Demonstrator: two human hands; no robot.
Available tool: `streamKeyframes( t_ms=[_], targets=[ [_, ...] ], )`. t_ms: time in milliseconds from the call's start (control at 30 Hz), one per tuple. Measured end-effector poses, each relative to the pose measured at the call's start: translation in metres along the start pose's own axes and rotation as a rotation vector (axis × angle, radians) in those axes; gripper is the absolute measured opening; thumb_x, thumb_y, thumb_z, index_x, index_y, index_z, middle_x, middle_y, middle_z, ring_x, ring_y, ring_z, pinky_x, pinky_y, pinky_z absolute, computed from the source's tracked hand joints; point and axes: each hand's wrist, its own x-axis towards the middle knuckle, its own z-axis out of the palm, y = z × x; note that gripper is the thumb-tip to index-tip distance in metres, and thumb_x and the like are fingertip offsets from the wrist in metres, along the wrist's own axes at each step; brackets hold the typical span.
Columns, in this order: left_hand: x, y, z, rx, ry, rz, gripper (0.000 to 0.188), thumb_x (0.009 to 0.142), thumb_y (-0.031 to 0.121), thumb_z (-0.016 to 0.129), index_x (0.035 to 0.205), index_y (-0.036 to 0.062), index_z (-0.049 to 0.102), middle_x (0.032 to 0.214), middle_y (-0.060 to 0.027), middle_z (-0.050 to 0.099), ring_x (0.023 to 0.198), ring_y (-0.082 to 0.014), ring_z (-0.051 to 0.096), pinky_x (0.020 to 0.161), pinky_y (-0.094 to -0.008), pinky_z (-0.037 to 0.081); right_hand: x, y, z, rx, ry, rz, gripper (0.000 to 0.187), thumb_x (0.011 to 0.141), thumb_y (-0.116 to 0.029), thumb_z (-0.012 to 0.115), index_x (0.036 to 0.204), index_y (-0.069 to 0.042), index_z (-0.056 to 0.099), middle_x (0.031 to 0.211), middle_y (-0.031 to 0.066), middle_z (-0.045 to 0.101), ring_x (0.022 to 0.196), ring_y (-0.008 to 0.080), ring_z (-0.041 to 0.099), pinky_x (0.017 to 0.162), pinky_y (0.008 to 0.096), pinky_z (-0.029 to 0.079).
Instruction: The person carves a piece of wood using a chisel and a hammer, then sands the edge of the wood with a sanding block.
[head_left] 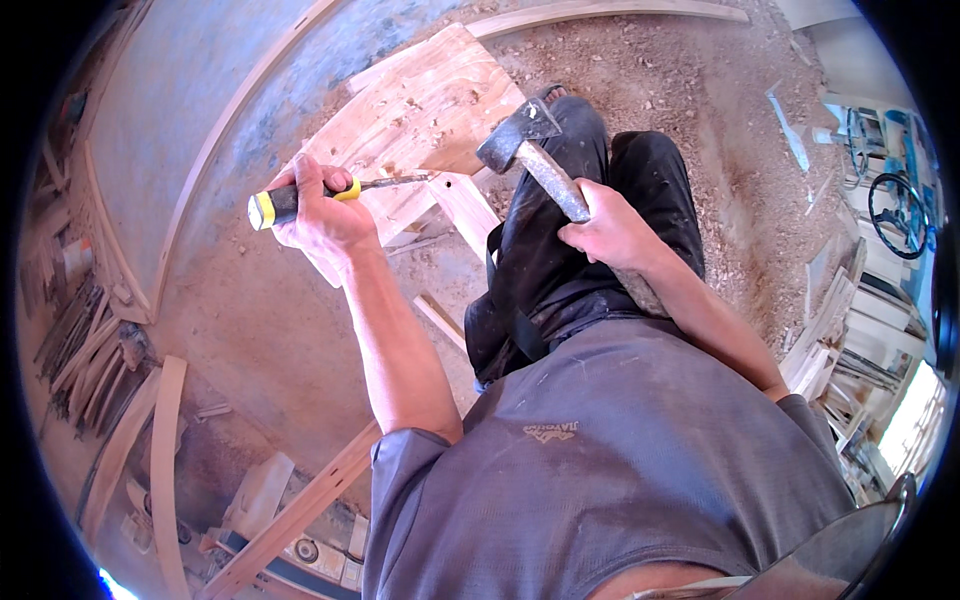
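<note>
My left hand [325, 215] is closed round the black-and-yellow handle of a chisel [395, 182]. Its blade points right, and the tip is at the end of a narrow wooden piece [465, 205], close to a small dark hole; whether it touches I cannot tell. In my right hand [612, 225] is the wooden handle of a hatchet [522, 135], gripped partway along, with the dark metal head raised above my knee. Beyond the chisel stands a pale wooden bench [400, 115] with wood chips on top.
Curved wooden strips [225, 130] lie on the dusty floor at left. Wood offcuts [90, 360] are heaped at far left, and a plank [300, 505] slants at lower left. On the right are stacked boards [825, 320] and a blue machine with a black handwheel [900, 215].
</note>
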Motion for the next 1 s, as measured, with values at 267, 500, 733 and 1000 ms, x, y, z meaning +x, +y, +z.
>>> streamKeyframes(
  t_ms=[267, 500, 733, 1000],
  targets=[
    [-0.005, 0.002, 0.002, 0.007, 0.012, 0.040, 0.020, 0.088, -0.004, 0.072, 0.090, 0.0037, 0.053, 0.064, -0.0092, 0.058, 0.051, -0.0154, 0.054, 0.049, -0.0297, 0.047, -0.005, 0.001, 0.005, -0.092, 0.022, -0.066, 0.038, 0.079, -0.014, 0.073, 0.106, 0.007, 0.059, 0.092, 0.0307, 0.065, 0.094, 0.0457, 0.067, 0.082, 0.0453, 0.052],
    [-0.033, -0.003, 0.025, 0.216, 0.027, 0.197, 0.020, 0.089, 0.001, 0.073, 0.091, 0.0026, 0.053, 0.069, -0.0088, 0.060, 0.052, -0.0136, 0.053, 0.049, -0.0285, 0.046, -0.014, -0.027, 0.000, -0.032, 0.164, -0.211, 0.039, 0.080, -0.013, 0.075, 0.111, 0.006, 0.060, 0.093, 0.0294, 0.068, 0.095, 0.0426, 0.070, 0.081, 0.0432, 0.053],
    [-0.058, -0.025, 0.024, 0.450, -0.125, 0.490, 0.027, 0.087, 0.014, 0.084, 0.079, 0.0077, 0.059, 0.076, -0.0010, 0.063, 0.069, -0.0118, 0.056, 0.067, -0.0285, 0.049, -0.046, -0.121, -0.011, 0.078, 0.467, -0.733, 0.030, 0.087, 0.002, 0.076, 0.113, 0.005, 0.061, 0.096, 0.0061, 0.069, 0.086, 0.0096, 0.064, 0.074, 0.0286, 0.055],
    [-0.028, -0.007, 0.021, 0.290, -0.421, 0.307, 0.021, 0.086, 0.013, 0.078, 0.102, 0.0002, 0.071, 0.090, -0.0046, 0.072, 0.084, -0.0153, 0.067, 0.078, -0.0308, 0.054, -0.035, -0.114, -0.010, -0.175, 0.468, -0.987, 0.022, 0.084, 0.002, 0.070, 0.100, -0.004, 0.056, 0.069, 0.0114, 0.062, 0.058, 0.0280, 0.066, 0.053, 0.0366, 0.051]
  ],
)
